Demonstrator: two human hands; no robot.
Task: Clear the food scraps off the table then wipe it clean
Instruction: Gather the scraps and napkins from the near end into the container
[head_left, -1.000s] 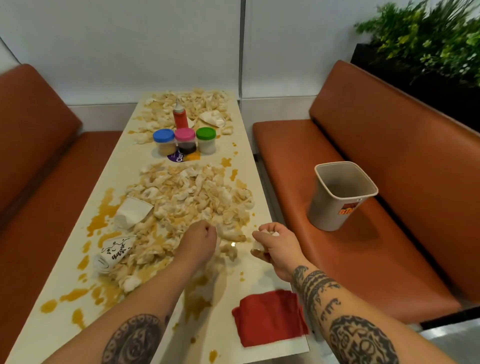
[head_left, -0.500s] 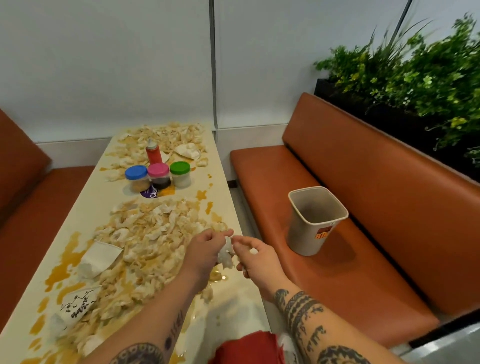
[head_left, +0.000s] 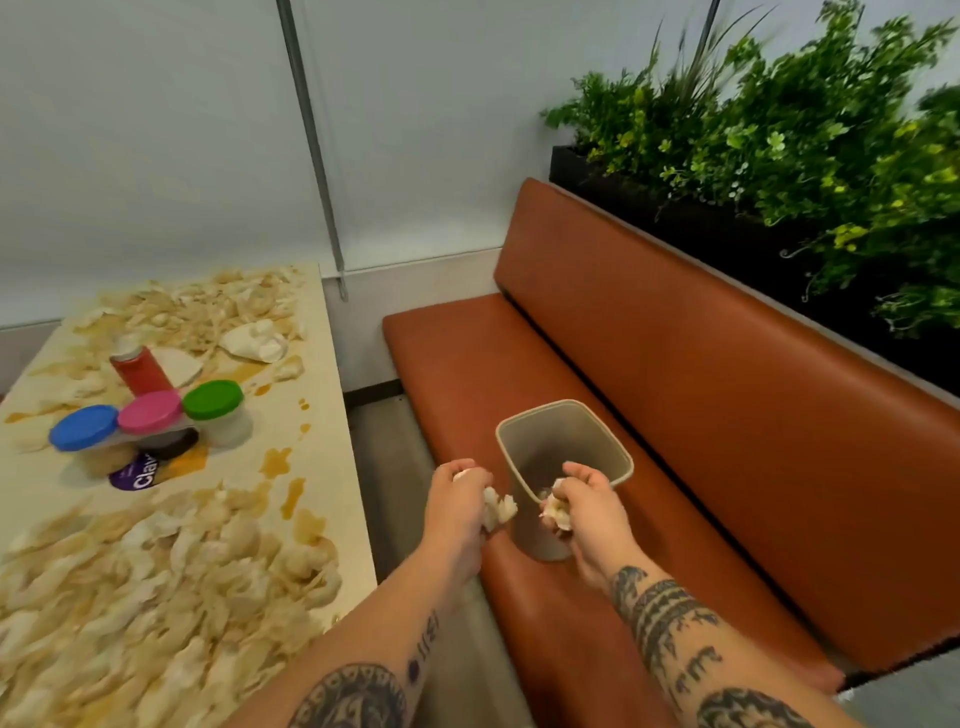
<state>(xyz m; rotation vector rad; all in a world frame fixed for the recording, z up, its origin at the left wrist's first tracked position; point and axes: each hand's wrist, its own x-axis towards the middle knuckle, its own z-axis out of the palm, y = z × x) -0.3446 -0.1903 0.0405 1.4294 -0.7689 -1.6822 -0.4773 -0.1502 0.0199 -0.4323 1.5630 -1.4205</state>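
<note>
The left hand (head_left: 457, 499) was curled round a clump of pale food scraps (head_left: 500, 510). The right hand (head_left: 584, 509) gripped a second clump (head_left: 553, 512). The fingers (head_left: 581, 472) of both hands were closed on their loads, not spread.

Both clumps were held clear of the table, close to the near wall of the bin (head_left: 610, 441). The bin stood upright on the orange seat (head_left: 701, 493), just beyond the fingers. The left-hand clump hung short of the rim, on its left side. The right-hand clump was at the near rim (whether it was over the opening could not be told). This position was judged to serve a drop into the bin, keeping scraps off the seat and floor.

To the left of the fingers, the table (head_left: 324, 395) carried a large heap of scraps (head_left: 156, 571), sauce stains (head_left: 275, 460), three lidded jars (head_left: 149, 411) and a red bottle (head_left: 140, 370). Plants (head_left: 779, 156) stood far to the right, behind the seat back. Only the near wall of the bin lay between the fingers and its opening.
</note>
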